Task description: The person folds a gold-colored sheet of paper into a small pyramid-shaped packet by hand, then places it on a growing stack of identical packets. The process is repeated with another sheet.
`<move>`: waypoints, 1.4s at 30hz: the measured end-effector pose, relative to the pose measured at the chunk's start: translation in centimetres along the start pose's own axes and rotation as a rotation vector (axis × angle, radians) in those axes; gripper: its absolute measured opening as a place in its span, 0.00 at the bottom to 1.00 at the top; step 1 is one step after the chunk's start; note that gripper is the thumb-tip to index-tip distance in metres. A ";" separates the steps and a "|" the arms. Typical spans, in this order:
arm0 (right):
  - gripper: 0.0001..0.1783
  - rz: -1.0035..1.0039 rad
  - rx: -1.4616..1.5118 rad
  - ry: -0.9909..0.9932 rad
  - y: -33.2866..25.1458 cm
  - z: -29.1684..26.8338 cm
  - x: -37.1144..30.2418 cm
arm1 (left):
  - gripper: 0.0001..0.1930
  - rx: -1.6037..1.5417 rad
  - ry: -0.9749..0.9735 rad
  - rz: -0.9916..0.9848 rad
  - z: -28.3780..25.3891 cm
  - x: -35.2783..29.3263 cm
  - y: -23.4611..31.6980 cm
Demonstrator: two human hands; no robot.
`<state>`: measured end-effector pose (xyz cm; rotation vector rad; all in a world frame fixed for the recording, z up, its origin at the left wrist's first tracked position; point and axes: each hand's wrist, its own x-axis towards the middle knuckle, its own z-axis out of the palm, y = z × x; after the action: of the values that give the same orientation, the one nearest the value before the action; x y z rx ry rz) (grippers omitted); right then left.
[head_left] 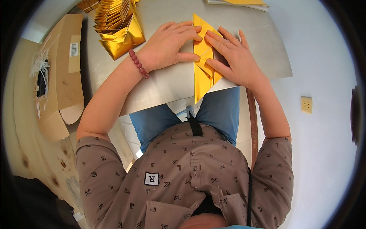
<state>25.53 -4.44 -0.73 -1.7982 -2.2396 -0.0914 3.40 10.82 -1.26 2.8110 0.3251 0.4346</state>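
A folded sheet of shiny gold paper point(202, 76) lies in front of me with its long edge on the left and pointed ends at top and bottom. Its lower tip sticks out over the table's near edge. My left hand point(169, 45) is open beside that long edge, thumb apart from the fingers, its tips touching the paper. Across the right-hand folds rests my right hand point(232, 57), open with fingers spread and tips on the paper. A stack of folded gold paper pieces point(122, 36), nested in one another, stands at the far left.
The metal table point(167, 86) has a rounded right side. Beyond its left edge stands an opened cardboard box point(68, 91). More yellow sheets point(248, 2) lie at the far edge. A white wall with a socket point(306, 104) is to the right.
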 end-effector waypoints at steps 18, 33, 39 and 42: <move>0.20 -0.241 0.186 -0.020 0.0 -1.4 -2.2 | 0.24 -0.039 0.034 0.010 0.3 0.1 -0.4; 0.22 -0.180 0.379 -0.072 -1.5 -3.4 -5.1 | 0.24 -0.063 0.027 -0.002 0.2 0.1 0.0; 0.28 0.019 0.083 0.052 -1.4 -0.5 0.4 | 0.24 -0.084 0.006 -0.029 0.0 0.2 0.1; 0.30 0.121 0.034 -0.049 -1.3 0.4 1.0 | 0.25 -0.082 0.013 -0.034 0.1 0.2 -0.1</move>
<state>24.06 -3.74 -0.73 -1.9330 -2.1449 0.0149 3.56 10.90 -1.31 2.7195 0.3496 0.4485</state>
